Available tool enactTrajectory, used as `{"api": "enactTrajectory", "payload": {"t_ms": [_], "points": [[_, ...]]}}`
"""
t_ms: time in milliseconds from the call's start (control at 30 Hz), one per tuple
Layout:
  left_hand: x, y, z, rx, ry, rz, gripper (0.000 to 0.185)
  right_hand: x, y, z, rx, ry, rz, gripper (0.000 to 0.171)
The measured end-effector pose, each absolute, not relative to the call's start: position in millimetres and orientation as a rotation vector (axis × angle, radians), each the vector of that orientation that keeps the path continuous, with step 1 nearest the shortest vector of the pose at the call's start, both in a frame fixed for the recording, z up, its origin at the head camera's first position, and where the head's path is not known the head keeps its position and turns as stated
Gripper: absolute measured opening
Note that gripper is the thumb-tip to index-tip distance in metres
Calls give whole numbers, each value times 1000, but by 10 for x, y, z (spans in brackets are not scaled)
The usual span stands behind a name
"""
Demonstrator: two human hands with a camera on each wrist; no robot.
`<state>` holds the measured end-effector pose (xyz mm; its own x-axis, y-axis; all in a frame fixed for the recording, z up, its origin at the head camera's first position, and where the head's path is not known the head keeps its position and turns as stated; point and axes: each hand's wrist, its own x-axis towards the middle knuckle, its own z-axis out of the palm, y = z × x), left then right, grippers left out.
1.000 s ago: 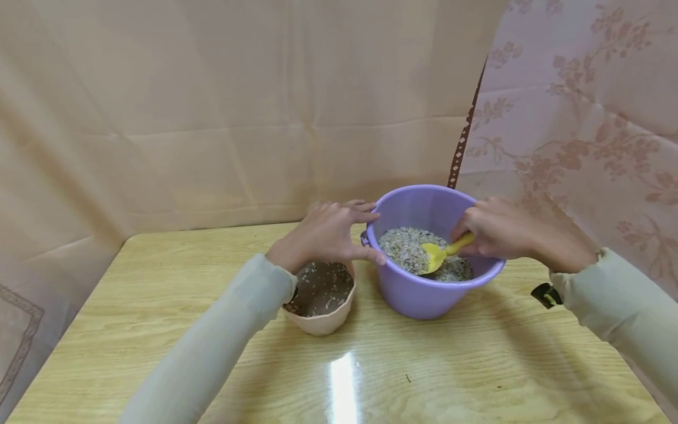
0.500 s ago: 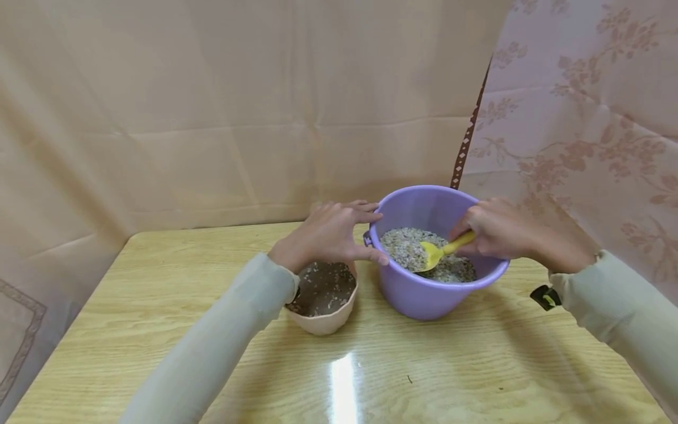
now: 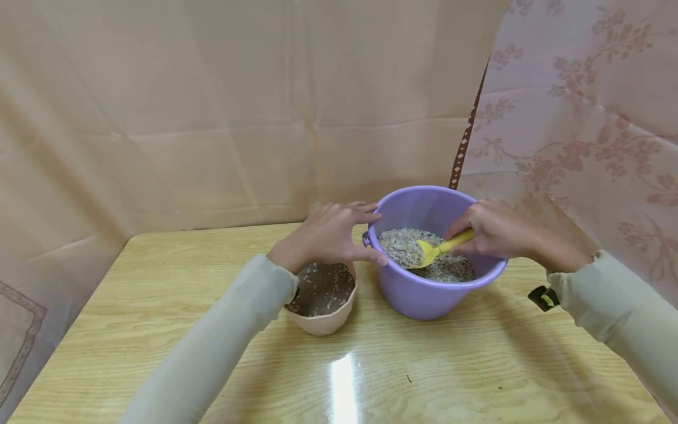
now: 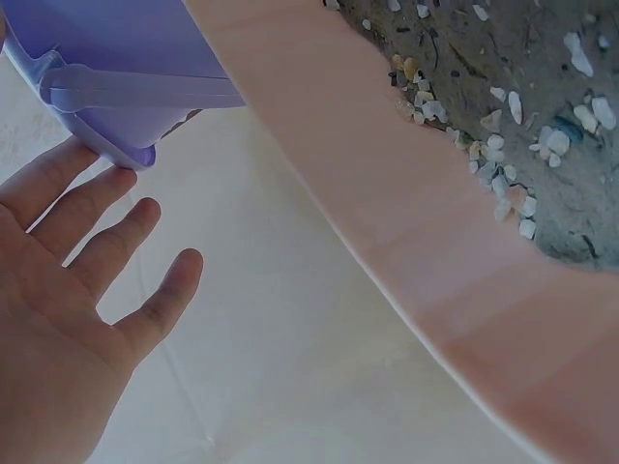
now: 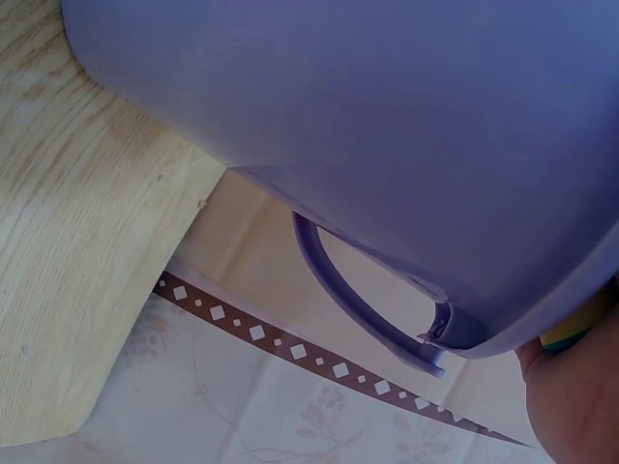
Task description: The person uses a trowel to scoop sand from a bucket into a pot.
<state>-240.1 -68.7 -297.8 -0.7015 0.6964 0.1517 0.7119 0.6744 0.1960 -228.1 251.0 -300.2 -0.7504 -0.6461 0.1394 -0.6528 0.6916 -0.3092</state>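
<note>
A purple bucket (image 3: 415,300) stands on the table, part full of pale gravel (image 3: 402,244). My right hand (image 3: 500,228) grips the handle of a yellow scoop (image 3: 428,254), whose blade is down at the gravel. Spread wide, my left hand (image 3: 325,232) touches the bucket's left rim with thumb and fingertips. Its fingers (image 4: 73,213) look nearly straight in the left wrist view. Under the left wrist sits a pale pink pot (image 3: 322,324) with dark soil (image 3: 325,285) dotted with gravel bits. In the right wrist view the bucket hides most of the right hand (image 5: 578,411).
The wooden table (image 3: 185,294) ends at a beige curtain (image 3: 212,129) behind and a floral cloth (image 3: 593,141) on the right. The bucket's purple carrying handle (image 5: 353,302) hangs at its side. A small dark twig (image 3: 409,378) lies on the near tabletop.
My right hand has pushed the scoop slightly leftward in the gravel, its blade dipping lower. My left hand has stayed at the bucket's rim.
</note>
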Motion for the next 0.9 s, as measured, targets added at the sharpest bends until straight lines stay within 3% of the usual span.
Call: {"api": "enactTrajectory", "payload": {"t_ms": [900], "points": [[-2386, -706, -3003, -1182, -2810, -410, 91, -2257, 2539, -2936, 1080, -2826, 704, 21]]}}
